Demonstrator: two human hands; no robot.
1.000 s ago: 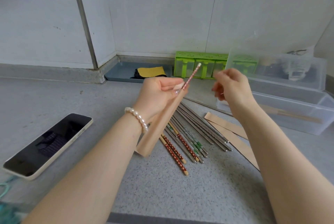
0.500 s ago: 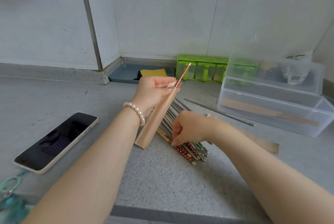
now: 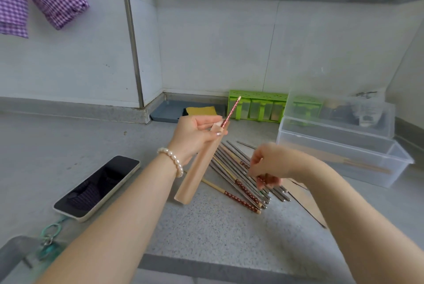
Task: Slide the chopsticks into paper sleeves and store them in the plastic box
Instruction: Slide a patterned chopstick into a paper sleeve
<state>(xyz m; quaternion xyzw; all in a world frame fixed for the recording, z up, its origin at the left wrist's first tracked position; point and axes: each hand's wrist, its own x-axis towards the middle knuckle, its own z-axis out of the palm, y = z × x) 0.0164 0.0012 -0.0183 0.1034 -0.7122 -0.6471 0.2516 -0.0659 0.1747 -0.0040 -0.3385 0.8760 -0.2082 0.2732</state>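
Tabletop (image 3: pixel 206 233) fills the lower frame, with the clear plastic box (image 3: pixel 339 160) at right centre. Loose chopsticks (image 3: pixel 238 176) lie fanned at centre. At mid-frame the left hand (image 3: pixel 195 132) grips a tilted paper sleeve (image 3: pixel 199 169) with one red chopstick (image 3: pixel 231 111) protruding. Beside it, the blurred right hand (image 3: pixel 268 164) pinches a chopstick from the pile.

Matt paper sleeve (image 3: pixel 199 170), speckled stone counter (image 3: pixel 206 226)
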